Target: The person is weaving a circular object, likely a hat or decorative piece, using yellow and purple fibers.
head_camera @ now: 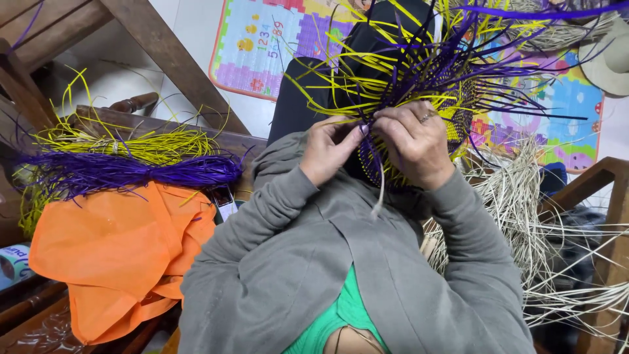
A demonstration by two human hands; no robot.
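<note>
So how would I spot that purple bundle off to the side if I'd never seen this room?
Start at the orange cloth to the person's left. Right above it lies the purple bundle, long thin strands stretched sideways. A yellow bundle lies just behind it; the purple one is darker and nearer the cloth.

Glossy yellow and purple straw strips [419, 65], matt orange cloth [124, 255], soft grey fabric sleeves [262, 223], dark polished wood bench [164, 124].

Fingertips of left hand [329, 149] and right hand [414, 141] buried among the yellow and purple woven straw strands [419, 65]; grip undeterminable. Strand tips cut off at top edge. Orange cloth bag [118, 255] hides whatever lies beneath.
</note>
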